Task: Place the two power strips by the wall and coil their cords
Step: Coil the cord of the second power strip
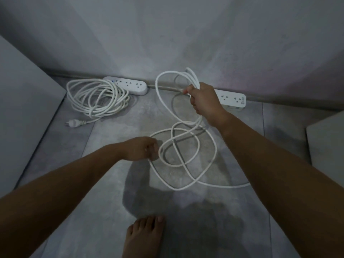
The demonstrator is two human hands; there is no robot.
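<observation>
Loose cord on the floor is pinched by the left hand. Its gathered loops are gripped by the right hand, raised before the second power strip.

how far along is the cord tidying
Done: both strips sit by the wall, and the left strip has its cord coiled beside it. In hand: the right hand holds a few loops of the second cord; the left hand grips it lower. Left: the loose loops on the floor.

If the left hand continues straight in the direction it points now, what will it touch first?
The left hand points rightward, so it would likely first meet the loose white cord loops on the grey floor; depth is unclear.
</observation>
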